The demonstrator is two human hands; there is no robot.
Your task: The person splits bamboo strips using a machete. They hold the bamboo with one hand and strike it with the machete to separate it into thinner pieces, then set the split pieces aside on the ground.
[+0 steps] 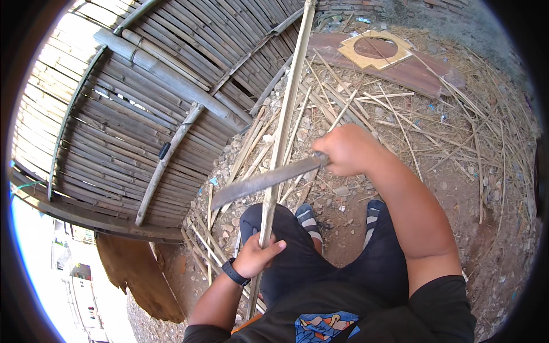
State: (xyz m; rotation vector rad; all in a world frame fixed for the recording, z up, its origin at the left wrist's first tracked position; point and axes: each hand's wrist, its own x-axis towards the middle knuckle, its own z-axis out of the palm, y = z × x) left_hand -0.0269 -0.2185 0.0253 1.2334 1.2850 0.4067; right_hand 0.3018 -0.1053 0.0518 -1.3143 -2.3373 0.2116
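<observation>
A long split bamboo strip (285, 108) runs from my lap up toward the top of the view. My left hand (255, 255), with a dark watch on the wrist, is closed around its lower part above my left thigh. My right hand (347, 150) grips a machete (266, 182) by its handle, which is mostly hidden in the fist. The broad grey blade points left and lies across the strip, slightly blurred. Whether the blade touches the strip I cannot tell.
A bamboo slat wall (148, 114) curves along the left. Scattered bamboo strips (394, 114) litter the stony ground ahead. Farther back, a wooden frame with a round hole (350, 50) rests on a reddish board (423, 80). A brown sheet (134, 277) stands at lower left.
</observation>
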